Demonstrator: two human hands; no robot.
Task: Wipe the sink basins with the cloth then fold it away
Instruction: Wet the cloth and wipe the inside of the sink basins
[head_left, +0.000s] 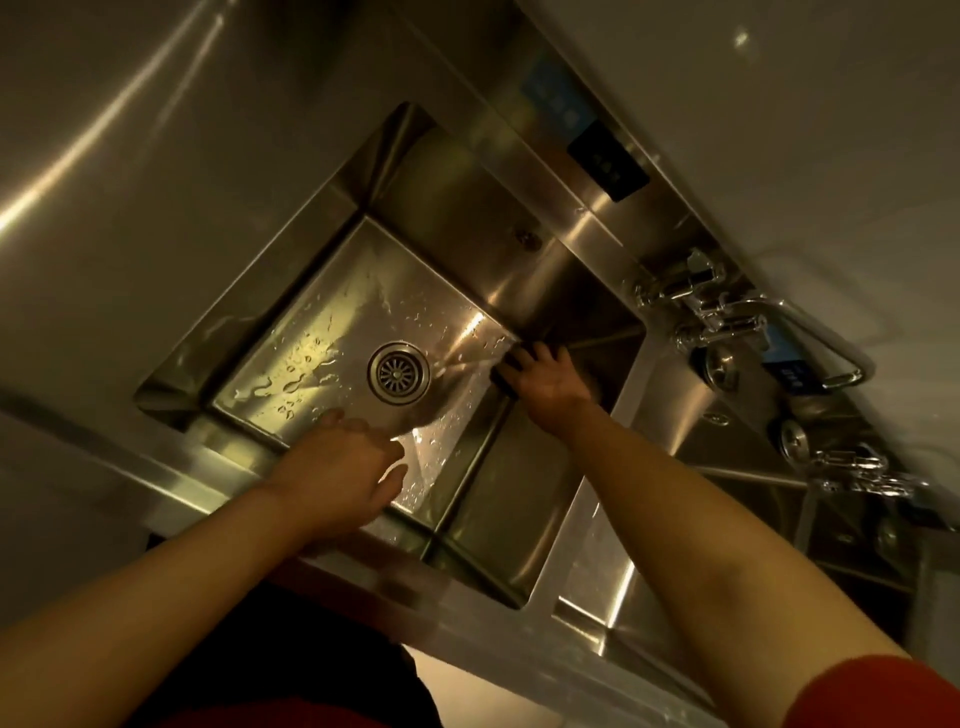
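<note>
The right hand (545, 376) was down in the nearer basin (332, 291), its fingers spread and pressing a dark cloth (506, 371) against the floor where it met the far wall; the cloth was mostly hidden under the palm, only a dark edge showing; the left hand (340, 470) hung over the front rim with its fingers loosely curled, holding nothing that could be seen; water droplets still lay over the floor to the left of the drain (399, 372), while a smeared, streaked band ran from the drain toward the cloth, so that part looked to have been wiped and the left part not yet; a second basin (727, 431) lay to the right, beyond the faucet (727, 312), and whether it had been wiped could not be told; judged from this, the wiping was under way in the first basin, with the other basin perhaps and the folding away of the cloth still to come.
</note>
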